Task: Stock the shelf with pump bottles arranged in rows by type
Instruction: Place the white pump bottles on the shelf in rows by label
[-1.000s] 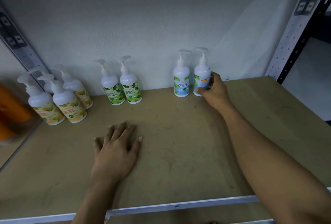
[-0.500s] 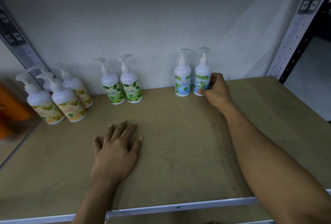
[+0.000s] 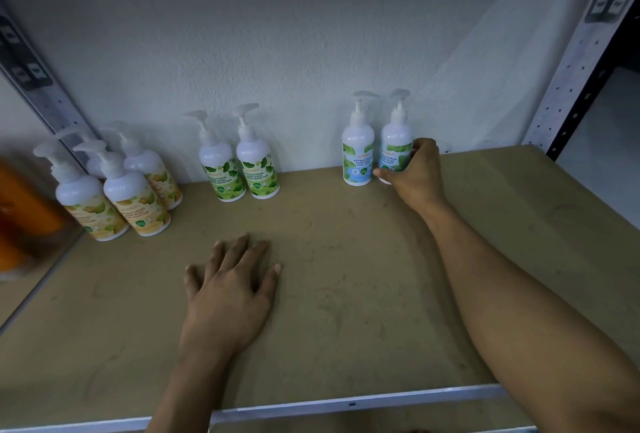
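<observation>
At the shelf's (image 3: 346, 311) back edge, right hand (image 3: 417, 178) fingers (image 3: 421, 145) grip mint bottle (image 3: 395, 141); left hand (image 3: 228, 294) flat mid-shelf.

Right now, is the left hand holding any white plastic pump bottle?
No, the left hand lies flat and empty on the tan wooden shelf board.

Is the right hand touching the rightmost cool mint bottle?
Touching. The head view shows the right hand wrapped round the rightmost cool mint bottle, thumb on its lower front.
</observation>
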Demonstrator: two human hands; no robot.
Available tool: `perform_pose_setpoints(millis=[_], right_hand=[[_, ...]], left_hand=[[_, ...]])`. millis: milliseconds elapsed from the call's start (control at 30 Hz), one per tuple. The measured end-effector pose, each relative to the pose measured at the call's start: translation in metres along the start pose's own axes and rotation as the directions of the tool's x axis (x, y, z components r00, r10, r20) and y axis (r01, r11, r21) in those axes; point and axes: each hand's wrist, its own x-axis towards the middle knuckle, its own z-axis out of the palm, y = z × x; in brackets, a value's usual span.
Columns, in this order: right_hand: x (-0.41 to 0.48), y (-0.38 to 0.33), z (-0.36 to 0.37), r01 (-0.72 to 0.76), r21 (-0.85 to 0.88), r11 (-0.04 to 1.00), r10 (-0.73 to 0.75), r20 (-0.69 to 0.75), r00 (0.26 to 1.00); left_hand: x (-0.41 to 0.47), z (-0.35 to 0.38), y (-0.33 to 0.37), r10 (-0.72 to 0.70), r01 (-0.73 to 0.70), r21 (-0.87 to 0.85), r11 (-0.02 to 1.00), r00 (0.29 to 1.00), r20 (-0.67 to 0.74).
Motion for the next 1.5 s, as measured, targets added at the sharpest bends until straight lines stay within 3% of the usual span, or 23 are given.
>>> perform_pose_setpoints(millis=[300, 1500], right_hand=[[-0.002, -0.003, -0.011, -0.067, 0.089, 0.994, 0.060, 0.076, 0.995], [0.006, 0.012, -0.018, -0.093, 0.192, 0.977, 0.040, 0.261, 0.964]], left_hand=[[0.000, -0.001, -0.001, 0.006, -0.006, 0.010, 1.000, 1.000, 0.004], [0.001, -0.001, -0.001, 0.002, -0.002, -0.005, 1.000, 1.000, 0.019]])
